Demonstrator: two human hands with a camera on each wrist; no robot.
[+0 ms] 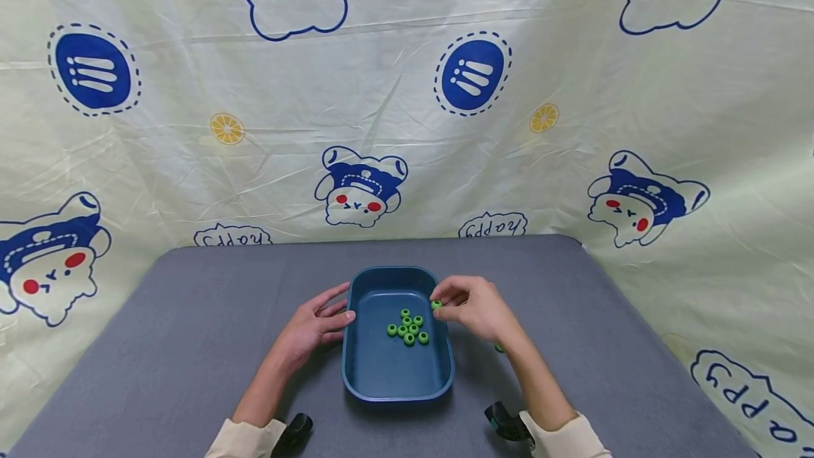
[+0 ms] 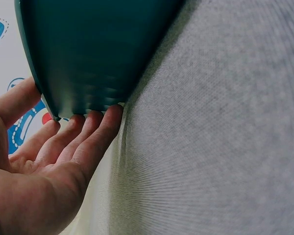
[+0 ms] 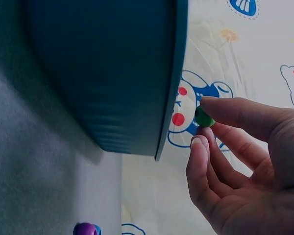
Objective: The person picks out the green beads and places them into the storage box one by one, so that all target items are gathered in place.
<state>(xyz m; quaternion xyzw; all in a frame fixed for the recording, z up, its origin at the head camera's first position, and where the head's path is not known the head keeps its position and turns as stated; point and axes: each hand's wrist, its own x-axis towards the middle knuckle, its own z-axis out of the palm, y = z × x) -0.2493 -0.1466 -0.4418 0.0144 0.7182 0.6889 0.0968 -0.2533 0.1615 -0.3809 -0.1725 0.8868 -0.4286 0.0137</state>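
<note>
A blue rectangular tray [image 1: 394, 377] stands in front of me, with several green beads [image 1: 409, 338] lying loose near its middle. At the tray's left side, my left hand [image 1: 307, 331] lays its extended fingers against the outer wall, the thumb at the rim. In the left wrist view those fingers [image 2: 102, 134] touch the wall. My right hand [image 1: 477, 308] pinches one green bead [image 1: 436, 304] between thumb and finger by the tray's right rim. The right wrist view has this held bead [image 3: 204, 117] just outside the rim, apart from the wall.
The tray stands on a grey cloth-covered table [image 1: 222, 302]. Another green bead [image 1: 499, 348] lies right of the tray, partly hidden by my right forearm. A purple bead-like thing [image 3: 85, 229] shows low in the right wrist view. A printed curtain [image 1: 394, 104] hangs behind.
</note>
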